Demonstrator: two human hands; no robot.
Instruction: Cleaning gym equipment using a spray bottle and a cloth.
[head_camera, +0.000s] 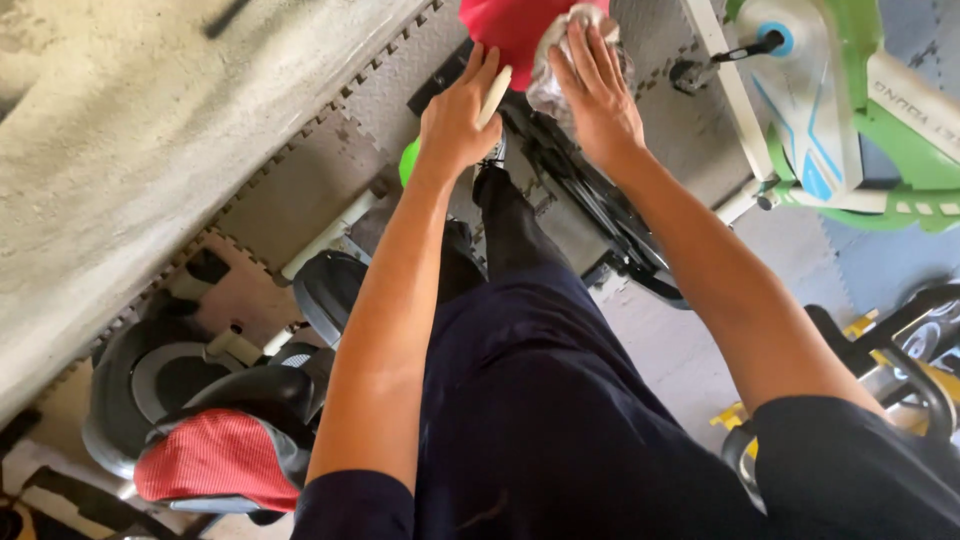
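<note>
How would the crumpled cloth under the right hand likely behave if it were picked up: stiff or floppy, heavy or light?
The cloth is bunched in loose folds beneath the right hand, so it is probably floppy and would hang and change shape when lifted. It looks thin and pale, so likely light for its size. Pressed against the red seat, it seems to grip rather than slide.

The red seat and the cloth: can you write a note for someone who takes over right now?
Left hand: wrapped round a pale handle beside the red seat, steadying it.
Right hand: pressing a crumpled grey cloth flat against the red seat, fingers spread.
Around: a green and white exercise bike to the right, another red-seated machine lower left, grey floor mats.
Done: cannot tell how much of the seat is wiped.
Left: probably the rest of the seat; most of it is out of the picture.
</note>
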